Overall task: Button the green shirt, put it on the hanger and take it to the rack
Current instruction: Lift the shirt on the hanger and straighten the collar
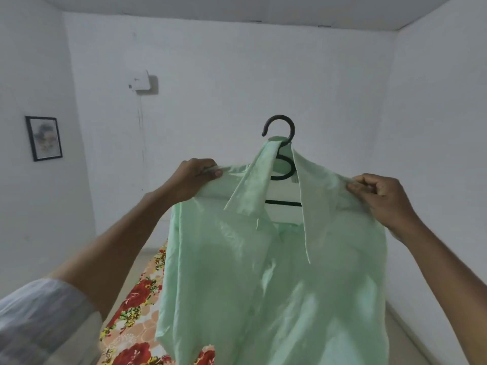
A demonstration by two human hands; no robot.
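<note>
The pale green shirt (pixel 276 272) hangs in the air in front of me, draped over a dark hanger (pixel 286 138) whose hook sticks up above the raised collar. The hanger's crossbar shows through the open neck. My left hand (pixel 195 180) pinches the shirt's left shoulder. My right hand (pixel 382 198) pinches the right shoulder. The collar points stand up and flop forward. The lower front of the shirt looks closed, though the buttons are too blurred to make out.
A bed with a red floral sheet (pixel 137 312) lies below the shirt at lower left. White walls surround me, with a framed picture (pixel 43 138) on the left wall and a small white box (pixel 141 80) on the far wall.
</note>
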